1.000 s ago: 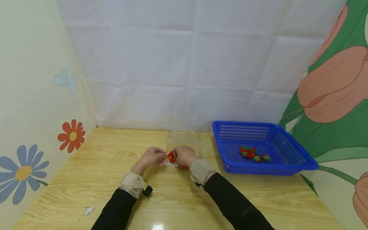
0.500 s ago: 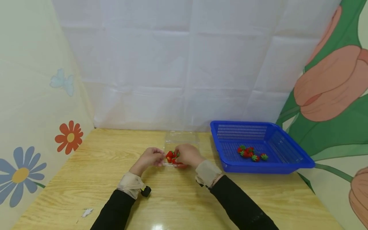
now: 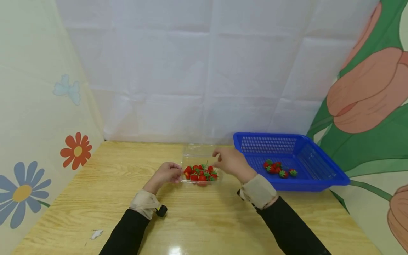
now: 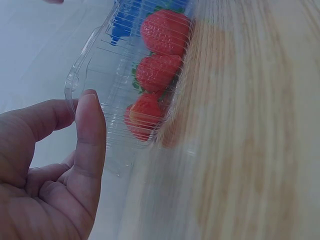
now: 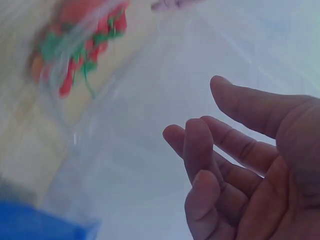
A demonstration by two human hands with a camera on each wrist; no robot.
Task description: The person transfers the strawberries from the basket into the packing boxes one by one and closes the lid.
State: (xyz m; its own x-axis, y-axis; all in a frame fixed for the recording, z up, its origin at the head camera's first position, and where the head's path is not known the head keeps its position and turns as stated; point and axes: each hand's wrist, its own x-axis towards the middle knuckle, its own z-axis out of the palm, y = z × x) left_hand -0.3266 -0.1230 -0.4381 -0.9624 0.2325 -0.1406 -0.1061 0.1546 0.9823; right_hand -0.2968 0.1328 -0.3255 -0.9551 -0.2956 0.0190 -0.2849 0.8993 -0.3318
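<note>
A clear plastic clamshell box [image 4: 113, 80] stands on the table with its lid [image 3: 199, 150] raised at the back. Several red strawberries [image 3: 194, 177] with green leaves lie in it. My left hand [image 3: 164, 175] pinches the box's left rim between thumb and forefinger, as the left wrist view shows up close. Just above the box's right side is my right hand [image 3: 234, 163]. In the right wrist view its fingers [image 5: 198, 145] are loosely bent, the thumb is apart from them, and nothing is held.
To the right, a blue plastic basket [image 3: 294, 185] holds several more strawberries [image 3: 276, 168]. A white sheet [image 3: 153, 71] rises behind the wooden table [image 3: 191, 219]. A small white scrap [image 3: 97, 234] lies at the front left.
My right hand has risen out of the box and shifted right toward the basket, uncovering the strawberries inside. My left hand keeps its place at the box's left rim.
</note>
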